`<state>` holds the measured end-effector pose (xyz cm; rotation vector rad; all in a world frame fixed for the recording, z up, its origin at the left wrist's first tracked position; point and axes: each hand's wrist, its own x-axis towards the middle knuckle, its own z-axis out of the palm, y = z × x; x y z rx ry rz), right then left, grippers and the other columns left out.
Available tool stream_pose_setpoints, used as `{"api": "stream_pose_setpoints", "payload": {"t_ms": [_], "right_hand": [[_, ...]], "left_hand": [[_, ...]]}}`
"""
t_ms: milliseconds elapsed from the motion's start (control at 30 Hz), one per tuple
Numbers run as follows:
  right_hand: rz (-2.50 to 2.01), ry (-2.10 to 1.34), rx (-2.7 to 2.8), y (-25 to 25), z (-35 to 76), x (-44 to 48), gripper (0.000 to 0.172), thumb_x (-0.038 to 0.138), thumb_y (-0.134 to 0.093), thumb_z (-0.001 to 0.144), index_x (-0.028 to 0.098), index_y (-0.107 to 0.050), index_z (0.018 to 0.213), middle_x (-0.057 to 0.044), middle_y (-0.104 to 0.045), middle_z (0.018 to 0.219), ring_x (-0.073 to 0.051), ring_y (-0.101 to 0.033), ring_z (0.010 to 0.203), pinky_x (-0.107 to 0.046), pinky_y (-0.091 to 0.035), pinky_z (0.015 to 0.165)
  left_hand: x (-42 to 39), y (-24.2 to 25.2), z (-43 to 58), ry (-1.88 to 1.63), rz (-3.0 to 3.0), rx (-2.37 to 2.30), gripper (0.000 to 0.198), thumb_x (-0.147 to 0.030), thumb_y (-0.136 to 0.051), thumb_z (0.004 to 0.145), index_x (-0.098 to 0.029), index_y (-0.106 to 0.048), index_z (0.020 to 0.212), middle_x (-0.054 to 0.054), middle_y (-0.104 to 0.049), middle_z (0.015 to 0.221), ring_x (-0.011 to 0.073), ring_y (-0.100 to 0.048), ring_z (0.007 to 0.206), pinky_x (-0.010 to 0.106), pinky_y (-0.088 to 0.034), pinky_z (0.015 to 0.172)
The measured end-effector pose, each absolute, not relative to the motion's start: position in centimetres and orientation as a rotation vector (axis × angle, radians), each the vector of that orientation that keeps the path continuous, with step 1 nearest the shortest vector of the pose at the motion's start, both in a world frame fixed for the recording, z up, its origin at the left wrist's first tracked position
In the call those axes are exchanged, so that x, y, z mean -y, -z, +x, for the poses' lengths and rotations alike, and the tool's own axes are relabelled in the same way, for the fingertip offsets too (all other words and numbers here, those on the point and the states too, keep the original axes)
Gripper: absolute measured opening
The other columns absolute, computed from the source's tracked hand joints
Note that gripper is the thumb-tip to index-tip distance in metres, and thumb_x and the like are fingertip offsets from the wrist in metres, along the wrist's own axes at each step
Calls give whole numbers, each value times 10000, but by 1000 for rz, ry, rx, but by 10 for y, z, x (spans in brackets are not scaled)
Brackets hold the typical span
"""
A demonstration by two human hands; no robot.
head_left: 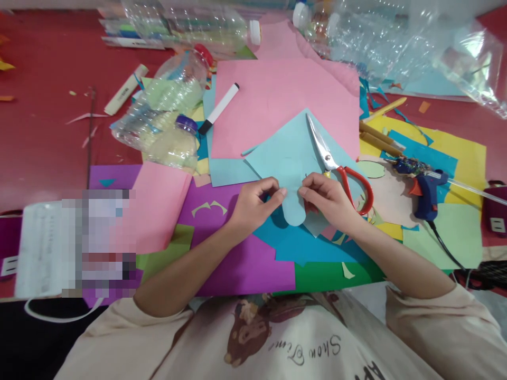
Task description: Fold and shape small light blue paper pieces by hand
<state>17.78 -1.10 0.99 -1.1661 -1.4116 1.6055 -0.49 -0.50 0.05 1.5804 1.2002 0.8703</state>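
Observation:
Between my two hands is a light blue paper cutout [293, 203] with a rounded lower end. My left hand [259, 203] pinches its left edge between thumb and fingers. On the opposite edge, my right hand [327, 199] grips it the same way. Behind it lies a light blue paper sheet [285, 142], close in colour, so the cutout's upper end is hard to make out. Red-handled scissors [328, 158] rest on that sheet just beyond my right hand, blades pointing away from me.
A pink sheet [285, 84] lies further back with a marker [219, 108] at its left. Plastic bottles [170, 100] stand or lie at the back left. To the right sits a blue glue gun [426, 195] with its cord. Purple paper [245, 264] and several scraps cover the front.

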Motion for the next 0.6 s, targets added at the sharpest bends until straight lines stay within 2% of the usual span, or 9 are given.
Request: {"api": "stream_pose_setpoints", "payload": {"t_ms": [133,267,600], "right_hand": [[-1194,-1508,1463,-10,175,13,141,256,-550,848,193,-486,739,70,-394,585,-65,-366,496,-233,-293,468],[-1243,-1446,1552,-8,173,15,97,241,-570,802,183,-503,763,55,-405,624,-74,-375,538,-233,-302,484],[-1222,-1397,1554,-9,172,16,122,276,-562,845,176,-528,786,44,-442,640,-74,-388,551,-225,-306,488]], "left_hand": [[7,7,-5,-837,1595,-1172,260,-340,-595,779,-164,-565,590,-20,-589,541,96,-522,516,217,-413,528],[9,13,-4,-803,1592,-1083,233,-362,-621,797,-160,-660,687,9,-700,639,142,-644,626,242,-496,626],[11,10,-4,-852,1553,-1094,324,-454,-633,815,-161,-662,680,6,-699,617,144,-654,614,241,-506,615]]}}
